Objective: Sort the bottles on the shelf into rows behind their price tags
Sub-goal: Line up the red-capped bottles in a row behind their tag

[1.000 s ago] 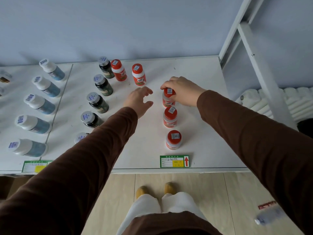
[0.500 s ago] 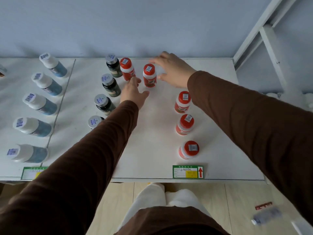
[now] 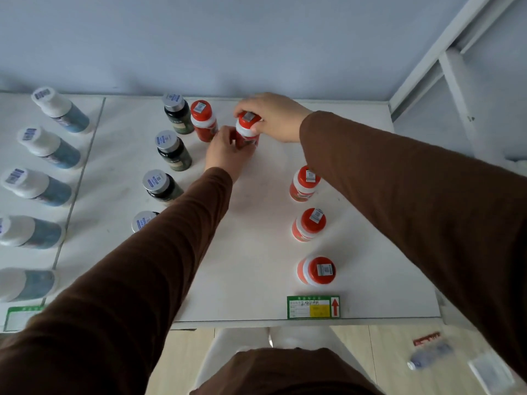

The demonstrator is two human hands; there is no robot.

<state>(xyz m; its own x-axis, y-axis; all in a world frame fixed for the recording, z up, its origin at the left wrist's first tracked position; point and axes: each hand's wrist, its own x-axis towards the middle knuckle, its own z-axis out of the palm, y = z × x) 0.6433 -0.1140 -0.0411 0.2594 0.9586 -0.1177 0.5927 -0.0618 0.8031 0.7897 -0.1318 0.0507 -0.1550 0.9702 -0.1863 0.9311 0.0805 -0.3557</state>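
A red-capped bottle (image 3: pixel 247 127) stands near the back of the white shelf (image 3: pixel 256 252). My right hand (image 3: pixel 273 116) grips its cap from the right, and my left hand (image 3: pixel 226 153) holds its body from the front left. Another red bottle (image 3: pixel 203 120) stands just left of it. Three red bottles (image 3: pixel 304 183) (image 3: pixel 309 224) (image 3: pixel 316 270) form a row behind the green price tag (image 3: pixel 313 307). A row of dark bottles with grey caps (image 3: pixel 172 149) runs down the middle left.
Blue bottles with white caps (image 3: pixel 51 148) line the left panel, behind a second price tag (image 3: pixel 20 316). White shelf posts (image 3: pixel 456 81) rise at the right. On the floor lie a plastic bottle (image 3: pixel 430 356) and a red wrapper (image 3: pixel 427 337).
My right hand left the row's back bottle and reached to the rear, closing on the red bottle's cap. My left hand moved forward and took hold of that bottle's body.
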